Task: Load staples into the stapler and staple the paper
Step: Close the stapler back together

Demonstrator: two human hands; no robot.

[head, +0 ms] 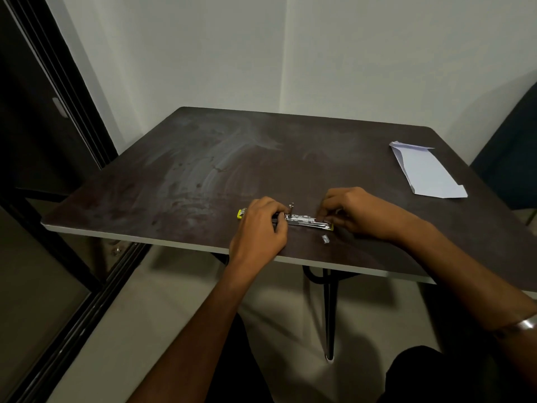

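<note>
A yellow and black stapler [305, 221] lies opened flat near the table's front edge, its metal staple channel facing up. My left hand [261, 228] grips the stapler's left half, fingers curled over it. My right hand [351, 210] is at the channel's right end, fingertips pinched together there; what they hold is too small to tell. A short strip of staples [325, 239] lies on the table just in front of the stapler. Folded white paper [425, 171] rests at the right side of the table, well away from both hands.
The dark brown table [203, 170] has a pale front edge and black metal legs below. A dark sliding door frame [58, 112] runs along the left. A dark chair [511, 146] stands at the far right. A metal bangle [526, 324] is on my right wrist.
</note>
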